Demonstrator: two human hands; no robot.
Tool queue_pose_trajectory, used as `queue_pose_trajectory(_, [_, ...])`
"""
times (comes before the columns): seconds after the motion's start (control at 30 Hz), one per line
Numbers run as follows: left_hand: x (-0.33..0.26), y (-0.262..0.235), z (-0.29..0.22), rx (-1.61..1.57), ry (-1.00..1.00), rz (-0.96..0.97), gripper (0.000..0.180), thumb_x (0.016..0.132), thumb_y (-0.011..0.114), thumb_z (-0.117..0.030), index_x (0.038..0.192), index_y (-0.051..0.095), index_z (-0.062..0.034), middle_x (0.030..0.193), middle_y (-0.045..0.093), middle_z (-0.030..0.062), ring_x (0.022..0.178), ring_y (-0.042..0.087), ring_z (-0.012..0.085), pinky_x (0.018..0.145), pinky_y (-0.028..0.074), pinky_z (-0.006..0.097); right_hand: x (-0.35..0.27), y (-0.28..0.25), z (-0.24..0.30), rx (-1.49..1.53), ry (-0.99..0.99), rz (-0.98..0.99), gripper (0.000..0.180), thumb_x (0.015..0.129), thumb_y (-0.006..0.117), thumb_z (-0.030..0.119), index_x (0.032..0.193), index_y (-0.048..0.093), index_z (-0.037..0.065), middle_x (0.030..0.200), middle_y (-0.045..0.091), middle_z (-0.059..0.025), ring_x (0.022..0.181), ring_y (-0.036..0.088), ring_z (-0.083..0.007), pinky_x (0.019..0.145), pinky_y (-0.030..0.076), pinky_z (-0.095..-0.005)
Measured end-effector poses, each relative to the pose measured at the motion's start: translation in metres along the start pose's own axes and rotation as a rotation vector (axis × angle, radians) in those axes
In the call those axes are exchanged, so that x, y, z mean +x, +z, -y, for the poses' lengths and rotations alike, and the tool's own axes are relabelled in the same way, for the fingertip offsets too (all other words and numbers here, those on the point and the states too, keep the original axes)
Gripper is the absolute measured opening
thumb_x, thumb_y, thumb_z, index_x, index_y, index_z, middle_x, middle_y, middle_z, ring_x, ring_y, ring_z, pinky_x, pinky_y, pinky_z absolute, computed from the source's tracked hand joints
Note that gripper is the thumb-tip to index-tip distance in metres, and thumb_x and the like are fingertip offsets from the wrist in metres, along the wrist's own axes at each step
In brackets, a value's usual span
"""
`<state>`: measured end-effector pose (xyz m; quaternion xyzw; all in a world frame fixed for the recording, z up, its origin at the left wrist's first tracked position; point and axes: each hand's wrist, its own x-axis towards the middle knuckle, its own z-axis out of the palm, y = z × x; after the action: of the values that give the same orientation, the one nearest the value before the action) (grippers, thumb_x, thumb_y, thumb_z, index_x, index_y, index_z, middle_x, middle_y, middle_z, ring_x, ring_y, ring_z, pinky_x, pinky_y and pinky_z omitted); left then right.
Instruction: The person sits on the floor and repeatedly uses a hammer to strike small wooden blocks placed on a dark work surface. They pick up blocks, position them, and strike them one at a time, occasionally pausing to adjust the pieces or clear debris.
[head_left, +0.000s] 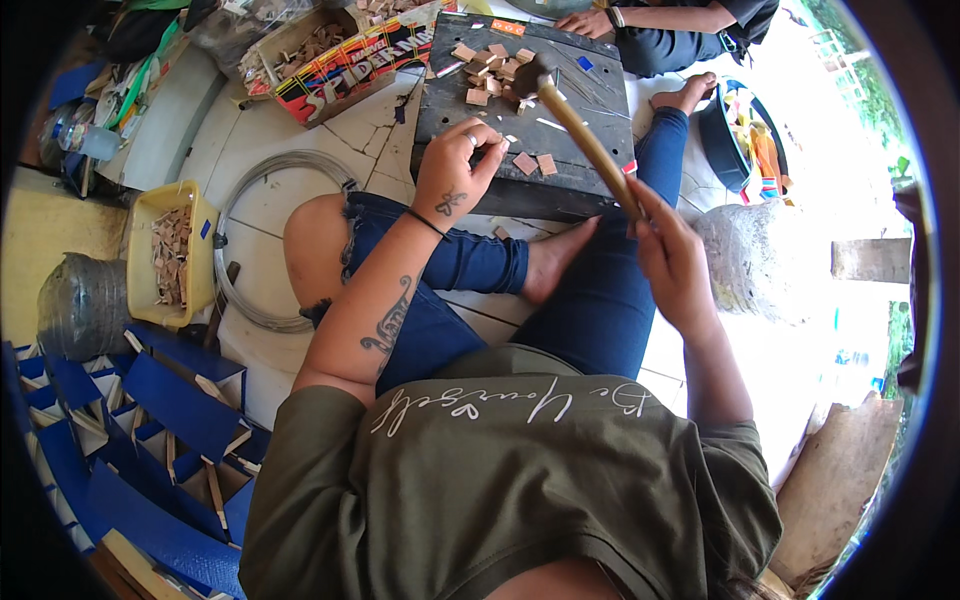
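Note:
My right hand [672, 255] is wrapped round the lower end of a hammer's wooden handle. The hammer [585, 140] is raised at a slant, its dark head over the far part of a low black work block [455, 115]. Above the block's near edge, my left hand [455, 165] is pinched, thumb against fingers. What it holds, if anything, is too small to make out; a small pale bit shows by the fingertips. Two thin wooden squares [525, 163] lie just right of that hand. A pile of similar wooden pieces [490, 70] sits farther back, partly behind the hammer head.
At the far left stands a printed cardboard box [345, 75] of wooden pieces. A yellow bin [140, 255] and a wire coil [228, 270] are on my left, blue-covered pieces [185, 380] nearer. Another person's hand [588, 24] rests at the block's far edge, beside a dark basin [720, 150].

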<state>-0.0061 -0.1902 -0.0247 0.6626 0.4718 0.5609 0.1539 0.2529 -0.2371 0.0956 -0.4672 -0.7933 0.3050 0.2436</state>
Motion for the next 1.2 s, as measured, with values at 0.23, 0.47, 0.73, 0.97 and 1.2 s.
queue_pose_trajectory(0.23, [0.0, 0.0, 0.0, -0.04, -0.03, 0.001, 0.009, 0.083, 0.067, -0.004, 0.078, 0.06, -0.0024, 0.077, 0.061, 0.0117, 0.073, 0.062, 0.0317, 0.065, 0.048, 0.039, -0.019, 0.007, 0.017, -0.175, -0.164, -0.092, 0.05, 0.093, 0.051, 0.001, 0.142, 0.049, 0.011, 0.091, 0.055, -0.0142, 0.073, 0.061, -0.032, 0.067, 0.05, -0.0385])
queue_pose_trajectory(0.47, [-0.001, 0.0, 0.002, -0.021, -0.013, 0.019, 0.009, 0.082, 0.067, -0.003, 0.077, 0.059, -0.0024, 0.077, 0.06, 0.0118, 0.073, 0.061, 0.0325, 0.065, 0.048, 0.039, -0.021, 0.008, 0.017, -0.199, -0.102, -0.032, 0.048, 0.094, 0.05, -0.001, 0.141, 0.049, 0.008, 0.091, 0.055, -0.015, 0.074, 0.06, -0.0303, 0.069, 0.049, -0.0351])
queue_pose_trajectory(0.73, [-0.001, 0.001, 0.004, -0.032, 0.004, 0.017, 0.009, 0.081, 0.067, -0.002, 0.077, 0.058, -0.0023, 0.078, 0.06, 0.0123, 0.073, 0.06, 0.033, 0.067, 0.048, 0.04, -0.02, 0.009, 0.009, -0.188, -0.104, -0.024, 0.049, 0.093, 0.052, 0.001, 0.141, 0.049, 0.011, 0.091, 0.056, -0.014, 0.073, 0.061, -0.0322, 0.066, 0.05, -0.0383])
queue_pose_trajectory(0.97, [-0.002, 0.001, 0.005, 0.019, 0.037, 0.013, 0.01, 0.082, 0.067, -0.004, 0.078, 0.058, -0.0027, 0.079, 0.061, 0.0117, 0.075, 0.06, 0.0329, 0.068, 0.048, 0.04, -0.023, 0.013, 0.005, -0.166, -0.137, -0.05, 0.048, 0.093, 0.052, 0.001, 0.14, 0.049, 0.01, 0.091, 0.056, -0.0146, 0.073, 0.061, -0.0316, 0.067, 0.05, -0.0381])
queue_pose_trajectory(1.2, [-0.006, 0.005, 0.006, 0.198, 0.119, -0.048, 0.008, 0.083, 0.068, -0.006, 0.082, 0.061, -0.0041, 0.081, 0.064, 0.0102, 0.078, 0.062, 0.0313, 0.072, 0.049, 0.039, -0.003, 0.003, -0.029, -0.039, 0.05, -0.152, 0.036, 0.095, 0.051, 0.003, 0.131, 0.054, 0.003, 0.101, 0.06, -0.0174, 0.087, 0.064, -0.0311, 0.077, 0.049, -0.0384])
